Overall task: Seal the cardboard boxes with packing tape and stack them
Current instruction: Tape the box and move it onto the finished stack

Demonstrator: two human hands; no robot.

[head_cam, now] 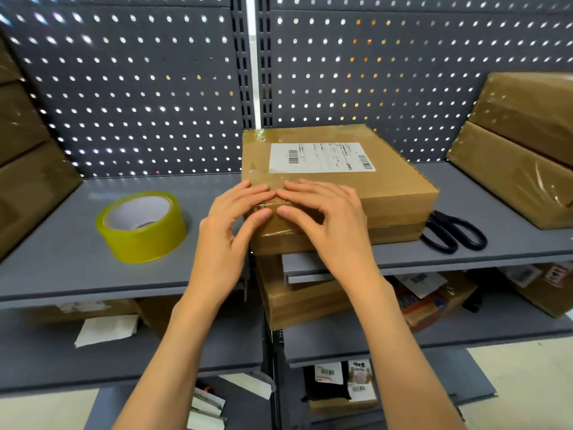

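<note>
Cardboard box (341,187) is seen flat on a grey shelf (62,259), centre of view, its near corner jutting slightly over the shelf's front edge. Both hands are laid on that near corner: left hand (235,218) and right hand (325,212) w/ fingers spread and mostly straight, fingertips nearly meeting on the top edge, thumbs pressed on the front face. Nothing is gripped; a strip of clear tape (269,206) is being pressed down under them.

Step in hand, as judged: tape is being smoothed over the corner seam, i.e. sealing is near done for this box. Next move would likely call for the tape to be rubbed flat along the edge, then the box to be lifted w/ both hands and stacked, perhaps on the boxes at right (521,144).

Box looks shallow, brown, approx. square, w/ a white shipping label (319,158) w/ barcodes on top and glossy tape already across its edges.

A roll of yellowish packing tape (142,228) lies just left of the hands. Black scissors (452,231) lie at the box's right side. More boxes are stacked far left (28,169). Pegboard (139,88) stands behind.
</note>
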